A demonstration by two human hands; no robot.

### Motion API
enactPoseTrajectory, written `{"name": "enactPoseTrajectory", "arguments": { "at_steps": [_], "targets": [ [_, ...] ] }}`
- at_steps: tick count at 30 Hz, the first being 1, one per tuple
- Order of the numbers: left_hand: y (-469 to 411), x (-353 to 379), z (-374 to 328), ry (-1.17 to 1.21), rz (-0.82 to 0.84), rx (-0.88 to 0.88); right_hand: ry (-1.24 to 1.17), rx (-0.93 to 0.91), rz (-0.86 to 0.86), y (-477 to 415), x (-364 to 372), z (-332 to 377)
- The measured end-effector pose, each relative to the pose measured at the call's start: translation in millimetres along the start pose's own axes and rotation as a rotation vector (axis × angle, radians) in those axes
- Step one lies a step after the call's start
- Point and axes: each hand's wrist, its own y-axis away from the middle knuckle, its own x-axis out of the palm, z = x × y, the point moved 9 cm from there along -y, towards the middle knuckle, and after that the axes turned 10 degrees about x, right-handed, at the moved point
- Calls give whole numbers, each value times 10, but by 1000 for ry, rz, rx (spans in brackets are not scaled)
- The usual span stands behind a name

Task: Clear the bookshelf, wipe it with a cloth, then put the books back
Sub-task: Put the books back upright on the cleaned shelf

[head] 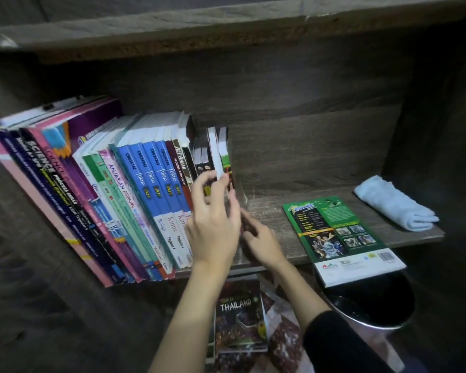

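A row of books [135, 184] stands leaning on the left half of the wooden shelf [293, 168]. At the row's right end stand a few thin books [222, 149]. My left hand [213, 224] is raised against them, its fingertips pinching the lower edge of the rightmost thin book. My right hand [261, 243] sits just right of it at the shelf's front edge, fingers curled and blurred; what it holds is unclear. A green book [339, 235] lies flat on the shelf, overhanging the front edge. A folded light-blue cloth [393, 203] lies at the shelf's right end.
Below the shelf lies a stack of books topped by one titled "Thailand" [240, 319]. A round metal bin [371, 300] with a dark inside stands under the green book. The shelf board above [226, 25] overhangs the compartment.
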Motion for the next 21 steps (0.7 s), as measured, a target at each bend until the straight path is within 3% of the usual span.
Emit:
{"name": "enactPoseTrajectory", "arguments": {
  "at_steps": [4, 9, 11, 16, 21],
  "targets": [
    [-101, -81, 175, 249, -55, -182, 8, 0, 16, 19, -24, 30],
    [-91, -179, 151, 268, -37, -223, 43, -28, -2, 56, -66, 87],
    [-8, -152, 143, 223, 33, -252, 63, -26, -1, 44, -47, 76],
    [162, 79, 171, 130, 403, -409, 138, -28, -10, 34, -19, 73],
    [134, -39, 94, 155, 439, -447, 121, -3, 50, 95, 39, 91]
  ]
}}
